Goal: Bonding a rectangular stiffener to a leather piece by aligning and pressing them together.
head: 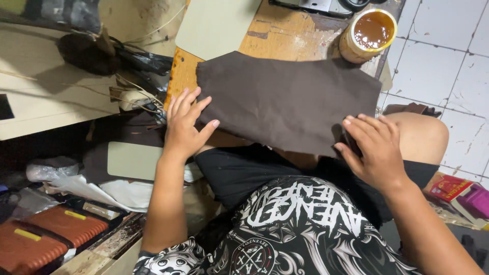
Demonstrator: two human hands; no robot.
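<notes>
Here brown cloth [285,99] lies lengthwise left-right between both hands.

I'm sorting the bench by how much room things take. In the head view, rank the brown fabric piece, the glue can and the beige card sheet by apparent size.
1. brown fabric piece, clearly largest.
2. beige card sheet, though cut off by the frame's top edge, so its full extent is unsure.
3. glue can, smallest.

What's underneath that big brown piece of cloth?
The brown cloth lies on a worn wooden table, its near edge overhanging the person's lap. The left hand and right hand press its corners. Anything beneath is hidden.
</notes>
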